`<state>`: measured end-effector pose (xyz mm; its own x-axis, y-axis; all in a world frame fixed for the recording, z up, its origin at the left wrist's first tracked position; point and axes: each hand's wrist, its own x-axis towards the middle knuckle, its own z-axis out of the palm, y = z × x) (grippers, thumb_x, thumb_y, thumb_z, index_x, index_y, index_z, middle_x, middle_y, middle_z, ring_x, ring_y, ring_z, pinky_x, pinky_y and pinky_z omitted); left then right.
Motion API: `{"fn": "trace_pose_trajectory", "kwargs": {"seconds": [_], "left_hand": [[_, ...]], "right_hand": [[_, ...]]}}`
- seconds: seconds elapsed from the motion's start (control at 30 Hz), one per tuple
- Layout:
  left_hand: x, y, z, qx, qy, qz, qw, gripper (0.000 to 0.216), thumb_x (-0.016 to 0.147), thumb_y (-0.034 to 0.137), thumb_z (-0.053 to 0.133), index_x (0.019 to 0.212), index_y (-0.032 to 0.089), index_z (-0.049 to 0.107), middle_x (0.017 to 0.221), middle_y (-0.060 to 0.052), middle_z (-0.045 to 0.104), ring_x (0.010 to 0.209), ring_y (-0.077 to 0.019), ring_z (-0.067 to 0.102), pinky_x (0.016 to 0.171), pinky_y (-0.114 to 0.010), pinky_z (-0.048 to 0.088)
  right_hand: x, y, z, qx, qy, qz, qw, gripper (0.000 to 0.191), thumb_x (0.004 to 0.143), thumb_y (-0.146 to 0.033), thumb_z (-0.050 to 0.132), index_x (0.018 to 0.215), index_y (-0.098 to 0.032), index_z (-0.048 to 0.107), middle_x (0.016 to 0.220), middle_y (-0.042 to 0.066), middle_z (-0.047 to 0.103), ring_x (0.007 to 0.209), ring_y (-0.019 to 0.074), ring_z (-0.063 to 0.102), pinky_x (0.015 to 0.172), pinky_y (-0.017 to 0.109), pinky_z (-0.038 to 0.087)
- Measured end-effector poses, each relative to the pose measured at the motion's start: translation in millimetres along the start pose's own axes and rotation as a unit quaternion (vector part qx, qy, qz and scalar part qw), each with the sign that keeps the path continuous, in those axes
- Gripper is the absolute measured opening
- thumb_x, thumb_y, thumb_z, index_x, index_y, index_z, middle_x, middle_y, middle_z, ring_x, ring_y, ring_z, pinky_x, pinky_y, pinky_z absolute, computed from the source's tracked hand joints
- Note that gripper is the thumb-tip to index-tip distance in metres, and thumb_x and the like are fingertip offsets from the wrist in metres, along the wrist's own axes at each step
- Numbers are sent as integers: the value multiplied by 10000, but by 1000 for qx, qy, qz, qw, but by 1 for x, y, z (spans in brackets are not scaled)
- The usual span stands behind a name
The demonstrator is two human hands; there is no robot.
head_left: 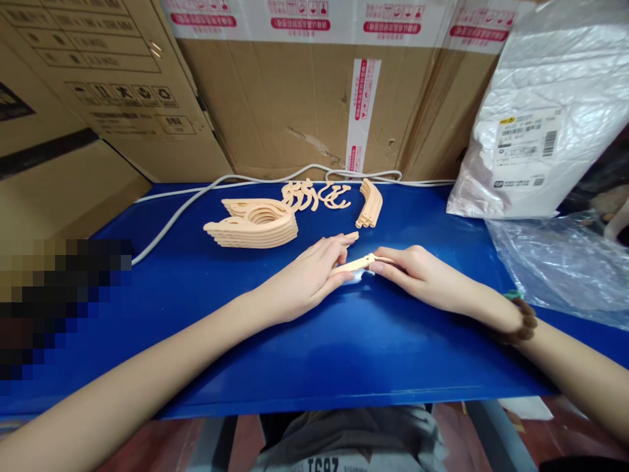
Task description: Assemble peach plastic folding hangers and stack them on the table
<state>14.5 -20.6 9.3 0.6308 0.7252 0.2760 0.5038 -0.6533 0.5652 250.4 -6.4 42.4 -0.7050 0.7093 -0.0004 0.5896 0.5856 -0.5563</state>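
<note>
My left hand point(314, 269) is closed on a beige plastic hanger part point(358, 264), thumb below it and fingers above, over the middle of the blue table. My right hand point(425, 275) pinches a thin beige piece point(384, 259) at the right end of that part; fingers hide most of it. Past my left hand lies a neat stack of beige hanger bodies point(251, 231). Loose beige hooks are spread behind it in two groups, one heap point(299, 195) and a smaller one point(335, 196). A bundle of short curved hanger arms point(369, 204) sits to their right.
Cardboard boxes point(275, 105) wall off the back and left of the blue table point(314, 354). A white cable point(184, 208) runs along the back edge. At the right stand a white plastic mailing bag point(531, 170) and crumpled clear plastic point(565, 262). The far left is blurred out.
</note>
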Motion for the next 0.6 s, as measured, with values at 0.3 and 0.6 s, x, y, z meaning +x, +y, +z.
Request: {"fn": "trace_pose_trajectory", "kwargs": {"seconds": [0.3,0.6], "left_hand": [[0,-1,0,67,-42,22,997,327,1038,355,314,1194,181,542,1541,-119,334,1449,-214,275,1206,-476,237],[0,-1,1,77,-51,23,995,338,1034,343,329,1237,187,549,1544,-123,332,1451,-252,266,1194,-519,242]], "right_hand": [[1,0,0,0,-19,2,1000,414,1024,-464,306,983,-189,612,885,30,673,698,138,573,657,255,362],[-4,5,6,-236,-3,4,972,428,1030,-464,240,967,-201,572,778,56,689,609,167,607,562,272,293]]}}
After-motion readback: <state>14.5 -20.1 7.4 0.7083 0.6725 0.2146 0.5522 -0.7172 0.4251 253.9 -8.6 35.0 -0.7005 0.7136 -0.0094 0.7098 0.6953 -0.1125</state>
